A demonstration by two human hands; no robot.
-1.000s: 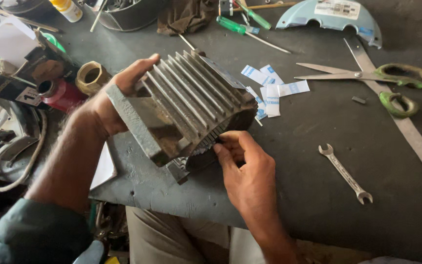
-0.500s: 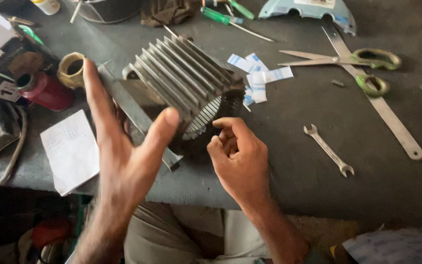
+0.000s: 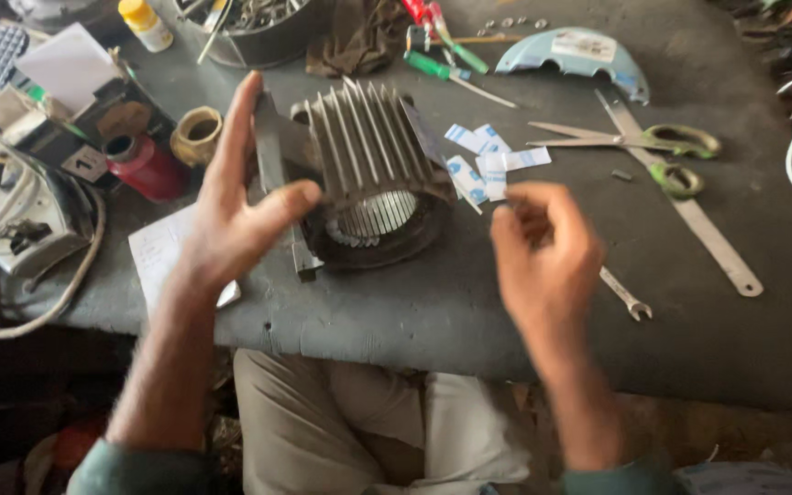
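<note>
Left hand [image 3: 236, 215] open, thumb touching finned motor housing [image 3: 373, 174]; bore axis faces 6 o'clock. Right hand [image 3: 547, 252] half-curled, empty, farther off at housing's 4 o'clock.

The finned motor housing [image 3: 373, 174] is dull grey cast metal, rough and grimy, on a matt dark table [image 3: 469, 302]; right of it lie glossy paper slips [image 3: 488, 160], a bare-metal spanner [image 3: 625, 293] and plastic-handled scissors [image 3: 653, 147].

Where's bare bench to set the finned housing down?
Free: the near edge below the finned housing, between left hand and right hand; also the near right corner, past the wrench and steel ruler. Crowded: the left side by the red can, and the back by the scissors.
</note>
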